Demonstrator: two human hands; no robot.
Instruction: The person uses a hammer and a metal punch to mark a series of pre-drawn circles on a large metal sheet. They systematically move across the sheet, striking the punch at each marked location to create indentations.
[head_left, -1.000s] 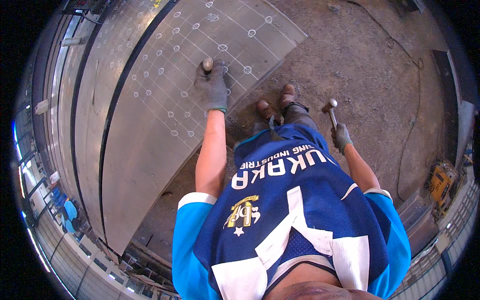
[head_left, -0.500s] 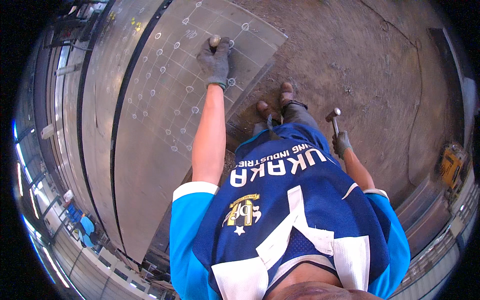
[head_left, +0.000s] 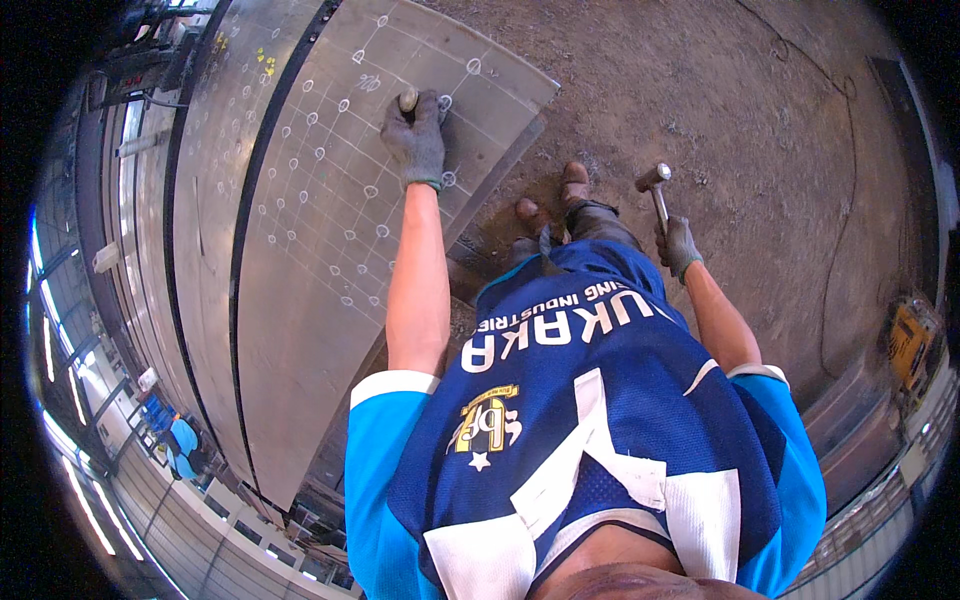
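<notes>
My left hand (head_left: 416,145), in a grey work glove, is closed around a short metal punch (head_left: 408,99) seen nearly end-on. Its rounded, shiny head sticks up between thumb and fingers. The hand is over a large grey steel plate (head_left: 300,370) marked with white chalk lines and circles, close to one circle. The punch's tip is hidden below the hand. Off the plate's right side, my right hand (head_left: 682,248), also gloved, grips a hammer (head_left: 660,200) by its handle, head pointing up and away from me.
More steel plates (head_left: 205,200) lie to the left, split by dark gaps. My brown shoes (head_left: 575,182) stand on the dirt floor near the plate's edge. A yellow machine (head_left: 910,340) sits at far right, with a cable (head_left: 852,180) nearby. Another person (head_left: 183,445) appears at lower left.
My right hand has lifted the hammer, its head moving up and slightly left. My left hand keeps the punch by the same circle while the whole view has shifted a little.
</notes>
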